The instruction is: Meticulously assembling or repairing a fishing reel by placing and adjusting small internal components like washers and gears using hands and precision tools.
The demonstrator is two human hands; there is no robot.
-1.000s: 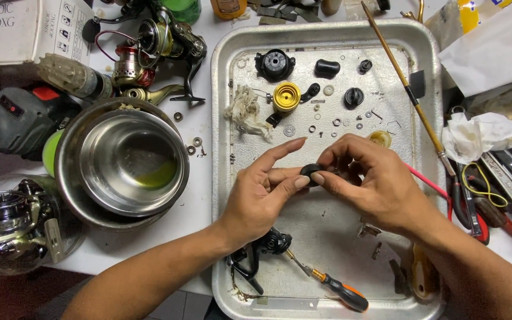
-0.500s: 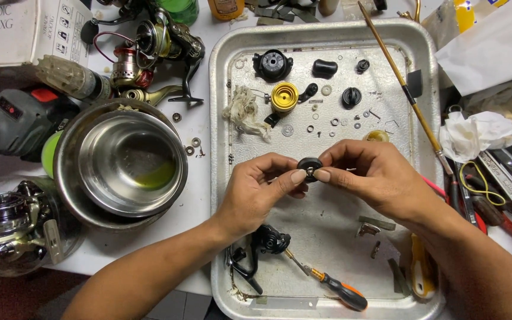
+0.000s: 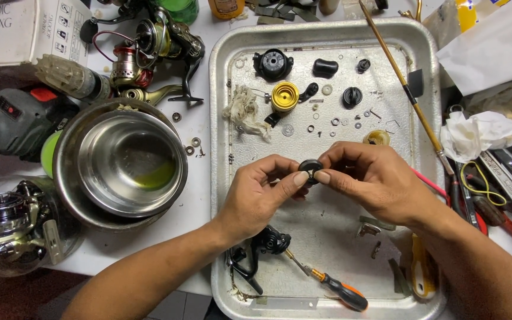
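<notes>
Both hands are meeting over the middle of the metal tray (image 3: pixel 220 77). The left hand (image 3: pixel 256 195) and the right hand (image 3: pixel 368 178) are pinching together one small black ring (image 3: pixel 310 168), thumbs and forefingers closed on it, and the other fingers are curling loosely. The ring is staying above the tray, not touching it. At the far part of the tray a yellow spool (image 3: pixel 284 96) is lying among small washers. At the near edge of the tray a screwdriver (image 3: pixel 336 288) is lying. Left of the tray a steel bowl (image 3: pixel 127 161) is standing.
</notes>
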